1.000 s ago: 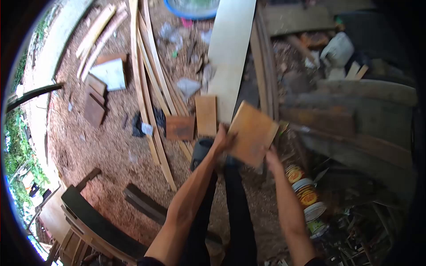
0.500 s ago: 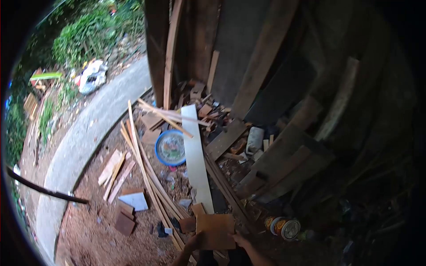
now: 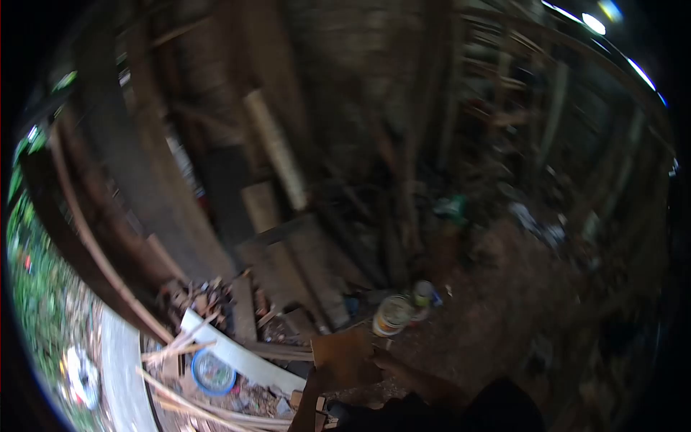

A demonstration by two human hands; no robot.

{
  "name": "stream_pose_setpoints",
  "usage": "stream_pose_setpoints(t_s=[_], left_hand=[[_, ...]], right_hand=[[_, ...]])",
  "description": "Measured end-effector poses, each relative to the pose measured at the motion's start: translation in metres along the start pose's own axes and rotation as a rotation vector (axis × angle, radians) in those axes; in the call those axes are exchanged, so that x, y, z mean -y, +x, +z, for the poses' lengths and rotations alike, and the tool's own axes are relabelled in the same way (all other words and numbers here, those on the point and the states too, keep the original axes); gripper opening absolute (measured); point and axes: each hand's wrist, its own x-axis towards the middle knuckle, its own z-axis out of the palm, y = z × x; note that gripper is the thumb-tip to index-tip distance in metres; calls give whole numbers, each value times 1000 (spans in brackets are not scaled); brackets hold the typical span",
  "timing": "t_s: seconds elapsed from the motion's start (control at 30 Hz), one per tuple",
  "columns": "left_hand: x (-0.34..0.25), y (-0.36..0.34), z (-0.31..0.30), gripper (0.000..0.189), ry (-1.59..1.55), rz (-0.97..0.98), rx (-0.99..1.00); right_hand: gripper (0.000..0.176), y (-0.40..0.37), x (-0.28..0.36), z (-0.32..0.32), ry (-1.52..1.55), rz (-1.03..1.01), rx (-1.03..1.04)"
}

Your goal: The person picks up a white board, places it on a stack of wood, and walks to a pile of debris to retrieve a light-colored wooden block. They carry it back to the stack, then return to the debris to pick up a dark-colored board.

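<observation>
A flat, square brown board (image 3: 345, 359) is held low in the middle of the head view. My left hand (image 3: 317, 379) grips its left edge, and my right hand (image 3: 383, 358) is closed on its right edge. Both hands are dark and somewhat blurred. Just beyond the board's right corner stands a white and yellow bucket-like container (image 3: 393, 315). A long pale plank (image 3: 241, 353) lies to the left of the board.
A round basin with a blue rim (image 3: 214, 373) sits at the lower left, near thin wooden strips (image 3: 194, 403). Tall boards (image 3: 155, 144) lean at the left. Wood scraps (image 3: 205, 299) lie at their feet. A curved concrete edge (image 3: 121, 360) runs at the far left.
The view has swung right, so the basin, plank and strips now appear farther left and lower. More of the dark area at the right shows. The board is still between both hands.
</observation>
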Motion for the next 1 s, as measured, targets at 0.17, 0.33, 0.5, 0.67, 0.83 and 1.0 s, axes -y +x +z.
stream_pose_setpoints(t_s=[0.17,0.33,0.5,0.67,0.83,1.0], left_hand=[[8,37,224,44,615,-149,-81],[74,84,394,46,576,-152,107],[140,130,530,44,687,-170,403],[180,157,628,40,663,-276,600],[228,199,698,37,593,-481,767],[271,258,767,36,690,-654,711]], right_hand=[[45,-51,-51,-166,181,325,-137],[43,-107,-123,-313,445,256,-419],[41,-189,-145,-414,528,192,-652],[42,-231,-153,-472,616,216,-822],[39,-224,-196,-520,608,371,-918],[27,-193,-218,-595,797,346,-1009]])
